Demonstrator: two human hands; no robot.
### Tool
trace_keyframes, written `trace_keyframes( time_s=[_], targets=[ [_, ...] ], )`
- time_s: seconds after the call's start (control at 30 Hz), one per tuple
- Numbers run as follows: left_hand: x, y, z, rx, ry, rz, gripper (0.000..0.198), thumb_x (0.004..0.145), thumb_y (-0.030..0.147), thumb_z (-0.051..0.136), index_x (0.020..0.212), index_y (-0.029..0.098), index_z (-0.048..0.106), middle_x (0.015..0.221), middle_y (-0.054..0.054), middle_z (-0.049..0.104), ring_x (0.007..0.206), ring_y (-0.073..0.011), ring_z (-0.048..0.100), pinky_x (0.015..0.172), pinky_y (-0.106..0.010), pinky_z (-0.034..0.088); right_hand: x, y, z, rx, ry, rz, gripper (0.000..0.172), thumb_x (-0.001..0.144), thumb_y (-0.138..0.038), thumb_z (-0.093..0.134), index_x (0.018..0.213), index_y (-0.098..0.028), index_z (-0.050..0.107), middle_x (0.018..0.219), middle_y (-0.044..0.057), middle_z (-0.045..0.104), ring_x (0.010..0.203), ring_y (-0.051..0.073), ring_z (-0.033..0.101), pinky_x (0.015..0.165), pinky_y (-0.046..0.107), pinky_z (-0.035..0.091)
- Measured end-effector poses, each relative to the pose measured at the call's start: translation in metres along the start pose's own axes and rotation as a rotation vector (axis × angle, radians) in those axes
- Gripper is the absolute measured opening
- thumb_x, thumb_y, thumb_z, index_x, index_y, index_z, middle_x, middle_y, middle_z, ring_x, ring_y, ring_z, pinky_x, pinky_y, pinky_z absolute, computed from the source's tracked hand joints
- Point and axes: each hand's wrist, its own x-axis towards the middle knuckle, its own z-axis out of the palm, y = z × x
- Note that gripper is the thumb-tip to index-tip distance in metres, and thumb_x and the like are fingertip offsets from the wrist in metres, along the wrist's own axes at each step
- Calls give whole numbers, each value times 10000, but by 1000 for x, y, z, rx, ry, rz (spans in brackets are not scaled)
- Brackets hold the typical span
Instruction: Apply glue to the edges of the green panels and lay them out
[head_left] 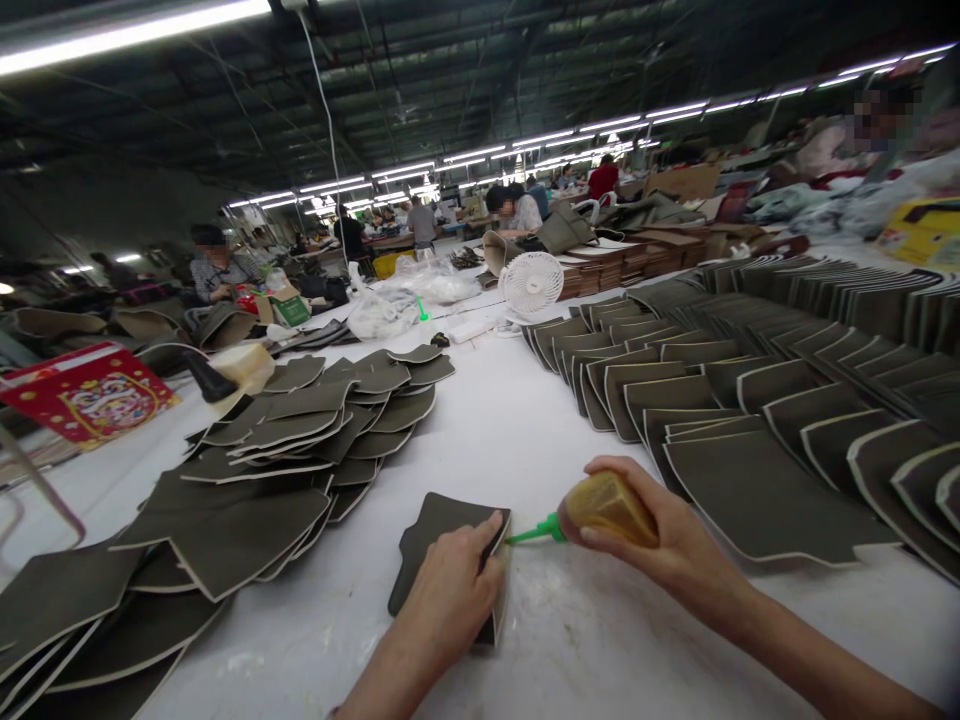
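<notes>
Head view: at six o'clock on the white table [487, 430], the left hand [454, 580] rests on a dark panel [433, 524], its grip spread apart. At the panel's three o'clock, the right hand [671, 525] has its grip wrapped around an amber bottle [609, 505], green nozzle [541, 528] at the panel's edge. Piled pieces [251, 530] lie toward eight o'clock.

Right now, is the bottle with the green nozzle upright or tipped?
Tipped: the right hand holds the bottle on its side, green nozzle aimed at the dark piece's edge.
</notes>
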Motion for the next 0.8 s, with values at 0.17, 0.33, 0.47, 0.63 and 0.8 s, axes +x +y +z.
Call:
trace_keyframes(
  time_s=[0.17,0.33,0.47,0.63,0.8],
  targets=[
    [-2,-4,3,-7,2,10,554,800,173,385,1340,236,493,1205,-33,638,1068,-190,593,971,-268,405,-7,1,3,50,-76,37,468,783,-472,669,1128,-252,440,895,-6,572,748,187,580,688,293,464],
    [-4,-5,4,-1,16,11,532,829,189,372,1346,236,484,1166,-42,647,1052,-190,595,954,-265,407,-13,0,6,100,-85,65,463,781,-454,673,1127,-247,444,876,-7,577,751,190,584,685,285,468],
    [-6,-5,5,9,16,0,519,851,204,358,1356,237,469,1168,-47,638,1065,-189,585,963,-264,393,-18,1,7,98,-97,63,471,778,-451,677,1131,-246,443,896,0,573,755,189,576,688,289,459],
    [-8,-3,6,43,15,-25,507,875,229,335,1369,236,451,1155,-59,631,1074,-199,576,954,-276,390,-26,1,10,132,-110,94,476,779,-459,672,1134,-249,433,922,-3,564,796,190,573,722,286,451],
    [-10,0,5,61,2,-39,512,881,233,325,1383,235,427,1124,-64,633,1058,-202,577,934,-277,393,-30,1,13,174,-152,131,500,777,-480,664,1144,-257,409,890,-16,549,767,177,556,693,274,445]
  ],
)
